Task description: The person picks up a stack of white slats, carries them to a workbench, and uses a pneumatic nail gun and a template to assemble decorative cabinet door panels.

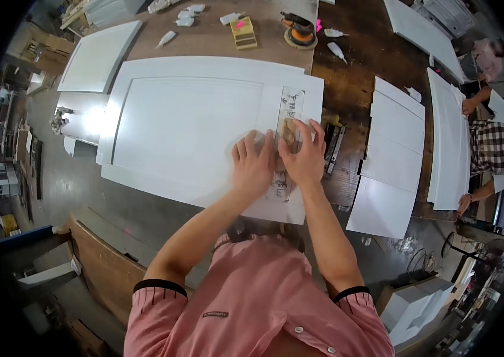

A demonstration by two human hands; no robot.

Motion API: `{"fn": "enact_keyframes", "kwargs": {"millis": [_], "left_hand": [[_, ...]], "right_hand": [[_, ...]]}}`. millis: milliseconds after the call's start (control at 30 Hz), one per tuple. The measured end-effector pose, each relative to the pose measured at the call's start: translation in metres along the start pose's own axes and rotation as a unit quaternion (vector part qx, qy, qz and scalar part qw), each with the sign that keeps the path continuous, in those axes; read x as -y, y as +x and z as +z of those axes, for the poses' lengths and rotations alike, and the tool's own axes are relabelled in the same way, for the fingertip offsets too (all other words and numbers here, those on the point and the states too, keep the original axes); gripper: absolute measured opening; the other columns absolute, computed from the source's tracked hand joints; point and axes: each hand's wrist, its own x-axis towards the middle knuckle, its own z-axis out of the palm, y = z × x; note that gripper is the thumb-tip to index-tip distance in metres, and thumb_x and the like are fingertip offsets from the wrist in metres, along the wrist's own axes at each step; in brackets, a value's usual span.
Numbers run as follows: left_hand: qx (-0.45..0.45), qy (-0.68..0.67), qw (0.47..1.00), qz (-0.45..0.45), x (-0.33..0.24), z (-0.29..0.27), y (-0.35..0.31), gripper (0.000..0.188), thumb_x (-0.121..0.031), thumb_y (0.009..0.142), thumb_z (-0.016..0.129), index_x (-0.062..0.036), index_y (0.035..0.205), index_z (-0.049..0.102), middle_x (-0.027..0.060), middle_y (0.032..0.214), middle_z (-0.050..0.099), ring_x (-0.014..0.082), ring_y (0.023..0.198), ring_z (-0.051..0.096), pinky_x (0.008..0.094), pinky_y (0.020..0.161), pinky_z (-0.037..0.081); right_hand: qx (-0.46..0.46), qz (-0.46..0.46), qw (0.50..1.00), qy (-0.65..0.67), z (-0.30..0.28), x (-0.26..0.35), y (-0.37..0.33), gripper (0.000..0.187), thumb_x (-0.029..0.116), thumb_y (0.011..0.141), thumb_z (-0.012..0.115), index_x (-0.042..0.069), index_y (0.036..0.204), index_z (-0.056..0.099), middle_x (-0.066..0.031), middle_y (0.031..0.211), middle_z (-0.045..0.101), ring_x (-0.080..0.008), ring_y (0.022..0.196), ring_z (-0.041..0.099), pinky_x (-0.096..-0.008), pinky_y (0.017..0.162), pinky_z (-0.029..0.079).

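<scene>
A white cabinet door panel (186, 119) with a recessed centre lies in front of me. Along its right side is a narrow, clear-looking strip (292, 98) with dark handwriting, running from far to near. Midway along the strip sits a small tan block (289, 132). My right hand (304, 159) has its thumb and fingers around that block, partly covering it. Beside it, my left hand (253, 166) rests on the panel, fingers stretched out and their tips near the strip's left edge. The strip's middle is hidden by my hands.
Glue bottles (185, 21), a yellow box (244, 34) and an orange-and-black sander (301, 33) lie on the far table. More white panels (390, 154) are at right, where a person in a checked garment (490, 146) handles one. Another panel (100, 56) leans at far left.
</scene>
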Motion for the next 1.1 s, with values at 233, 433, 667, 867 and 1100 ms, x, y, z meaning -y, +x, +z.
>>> {"fn": "enact_keyframes", "kwargs": {"millis": [233,433,667,867,1100], "left_hand": [[0.009,0.02,1.0,-0.008,-0.006,-0.004,0.015,0.056,-0.017,0.098,0.06,-0.0101,0.152,0.048,0.0191,0.151,0.043,0.0385,0.143,0.039,0.0617,0.121,0.023],[0.164,-0.013,0.981,0.107,0.038,-0.035,0.05,0.057,-0.025,0.096,0.066,-0.016,0.15,0.052,0.014,0.147,0.046,0.0345,0.144,0.04,0.0598,0.122,0.025],[0.312,0.053,0.904,0.285,0.076,-0.055,0.119,0.099,-0.06,0.077,0.081,-0.0236,0.16,0.04,0.0114,0.169,0.026,0.0327,0.158,0.018,0.0591,0.129,0.012],[0.382,0.062,0.884,0.261,0.07,-0.057,0.123,0.105,-0.064,0.077,0.078,-0.0233,0.163,0.033,0.0084,0.173,0.019,0.0286,0.16,0.014,0.0647,0.127,0.007],[0.399,0.036,0.882,0.246,0.072,-0.049,0.125,0.115,-0.065,0.075,0.08,-0.0274,0.167,0.022,0.0125,0.175,0.009,0.0337,0.161,0.002,0.0632,0.127,-0.001]], "right_hand": [[0.009,0.008,1.0,0.018,-0.002,-0.004,0.006,0.057,0.036,0.085,0.077,0.024,0.138,0.059,-0.0087,0.15,0.043,-0.0415,0.132,0.05,-0.0512,0.105,0.049],[0.037,0.012,0.999,0.025,-0.007,-0.008,0.013,0.057,0.038,0.085,0.076,0.023,0.138,0.06,-0.0091,0.151,0.043,-0.0412,0.133,0.049,-0.0518,0.107,0.047],[0.026,-0.008,1.0,0.007,-0.003,-0.011,0.008,0.058,0.039,0.082,0.078,0.027,0.136,0.06,-0.0079,0.152,0.042,-0.0408,0.13,0.05,-0.0514,0.098,0.055],[0.039,0.031,0.998,-0.023,0.003,-0.005,0.006,0.058,0.037,0.083,0.077,0.028,0.137,0.057,-0.0077,0.154,0.041,-0.0398,0.135,0.044,-0.0506,0.099,0.054],[0.045,-0.014,0.995,-0.086,-0.011,-0.008,0.007,0.064,0.039,0.084,0.075,0.024,0.142,0.054,-0.0125,0.153,0.044,-0.0429,0.133,0.05,-0.0541,0.107,0.048]]}}
